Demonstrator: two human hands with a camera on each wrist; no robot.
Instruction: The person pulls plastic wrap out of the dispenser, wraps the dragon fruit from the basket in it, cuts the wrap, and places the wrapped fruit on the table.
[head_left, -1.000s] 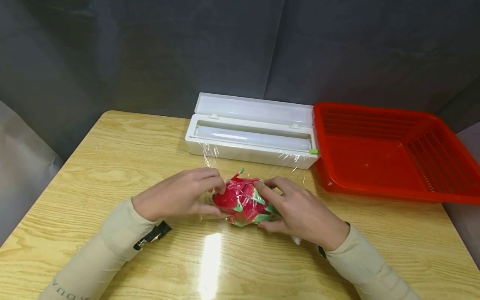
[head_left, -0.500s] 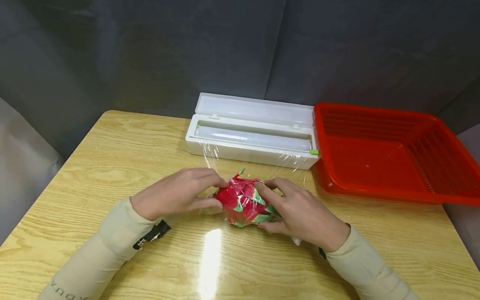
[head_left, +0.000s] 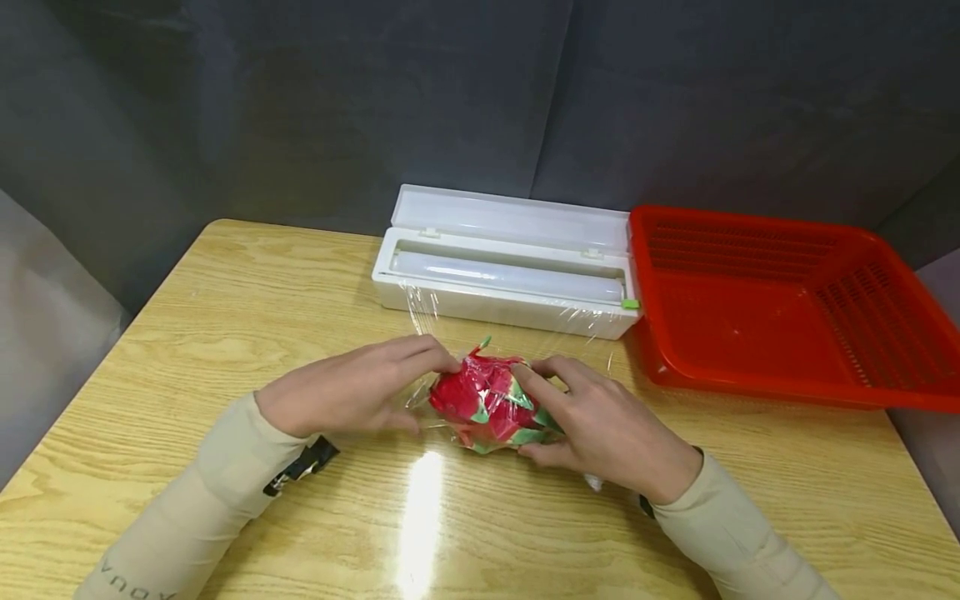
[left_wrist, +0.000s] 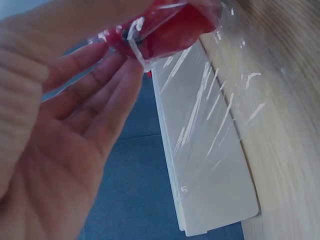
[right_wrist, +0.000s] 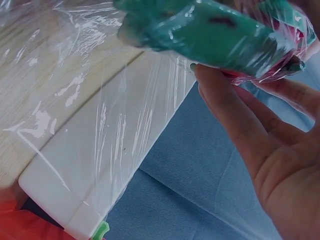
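Observation:
A red dragon fruit point(head_left: 483, 402) with green-tipped scales lies on the table, covered in clear cling film point(left_wrist: 215, 107). At its left end, my left hand point(head_left: 360, 385) touches the wrapped fruit with its fingertips, and the thumb stands off from it, lower down. My right hand point(head_left: 603, 417) grips the other end, fingers over the top and thumb at the near side. Film stretches from the fruit back to a white cling film dispenser point(head_left: 495, 310), whose lid is up and whose roll point(head_left: 510, 277) shows inside. The fruit's underside is hidden.
A red plastic basket point(head_left: 750, 385) stands right of the dispenser, against its end. A green slider point(head_left: 630, 304) sits at the dispenser's right front corner. The wooden table point(head_left: 247, 283) ends at a dark cloth backdrop point(head_left: 337, 108).
My left thumb has moved off the fruit's left end, toward the lower left, after touching close to it half a second ago. The right hand keeps its grip almost unmoved.

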